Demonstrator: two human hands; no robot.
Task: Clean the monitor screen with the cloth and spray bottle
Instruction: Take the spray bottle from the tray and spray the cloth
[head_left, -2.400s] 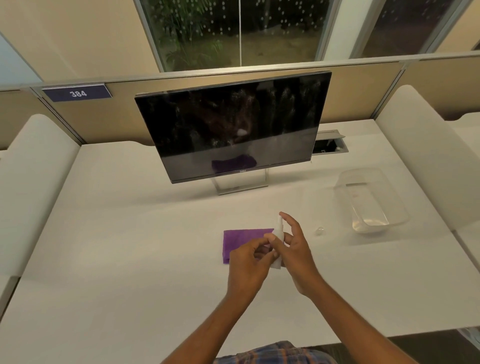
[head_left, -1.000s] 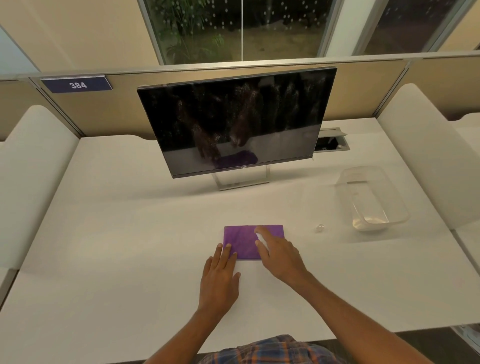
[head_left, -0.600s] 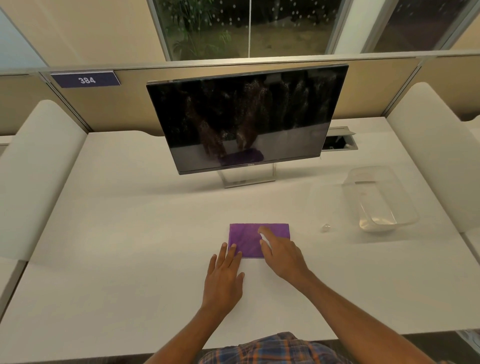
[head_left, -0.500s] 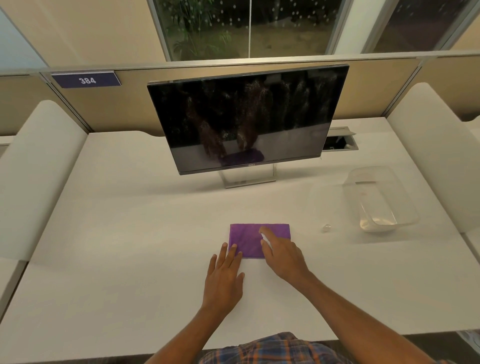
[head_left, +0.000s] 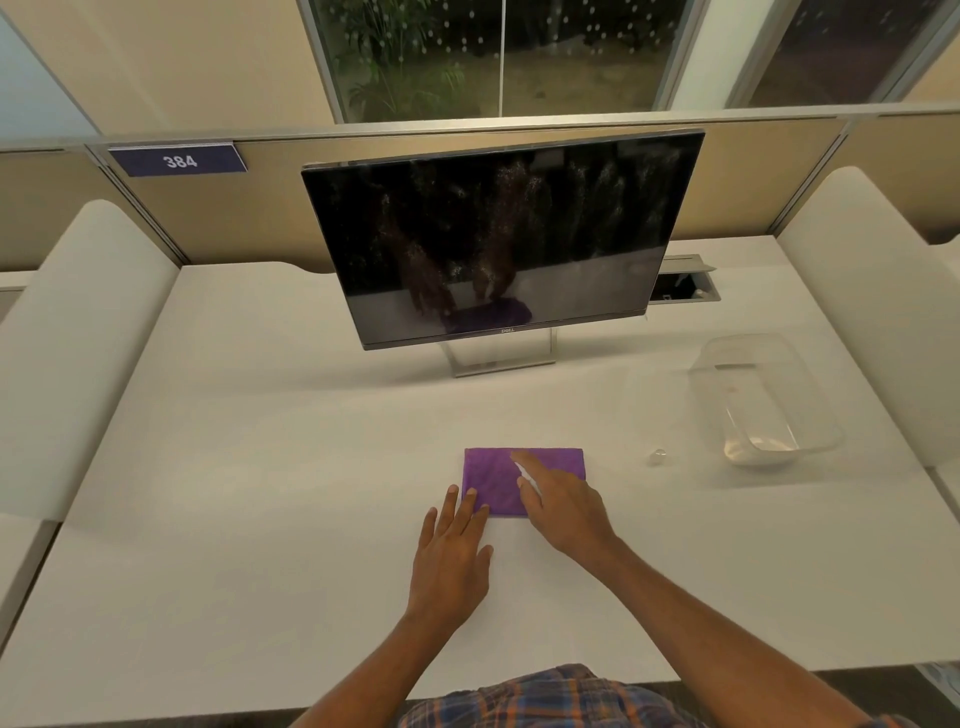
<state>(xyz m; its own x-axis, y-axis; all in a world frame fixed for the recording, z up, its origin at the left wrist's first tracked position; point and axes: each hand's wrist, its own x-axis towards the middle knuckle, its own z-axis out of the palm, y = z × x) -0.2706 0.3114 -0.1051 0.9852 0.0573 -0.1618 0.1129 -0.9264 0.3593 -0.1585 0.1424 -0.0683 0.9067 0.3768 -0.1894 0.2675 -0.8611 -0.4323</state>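
The folded purple cloth (head_left: 498, 480) lies flat on the surface (head_left: 260, 467) before the monitor (head_left: 498, 234). Left hand (head_left: 452, 556) rests open, fingertips on its edge; right hand (head_left: 563, 506) presses something white, unclear. Soft, light, limp: probably best pinched at a corner

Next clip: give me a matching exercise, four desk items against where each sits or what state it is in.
Items:
1. folded purple cloth
2. black flat monitor screen
3. clear plastic container
4. small clear cap

States:
A. empty, at the desk's right side
B. speckled with spray droplets
C. under the fingertips of both hands
D. alone between cloth and container

Pairs: 1-C, 2-B, 3-A, 4-D
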